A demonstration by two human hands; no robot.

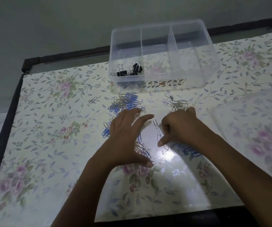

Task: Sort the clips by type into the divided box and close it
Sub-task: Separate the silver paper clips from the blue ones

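Note:
A clear divided box (163, 86) stands open at the back of the table, with several black binder clips (130, 70) in its front left compartment. A heap of blue paper clips (128, 101) lies in front of the box, and a heap of silver paper clips (177, 103) lies to its right. My left hand (127, 133) rests flat, fingers spread, over mixed clips. My right hand (179, 126) lies knuckles up beside the silver heap, fingers curled, thumb pointing down to a silver clip (159, 136). More blue clips (189, 150) show under my right forearm.
The clear lid (255, 128) of the box lies at the right on the floral tablecloth (50, 145). Single silver clips lie apart, one at the left (91, 100) and one near the front (136, 184). The table's dark frame (5, 122) runs along the left.

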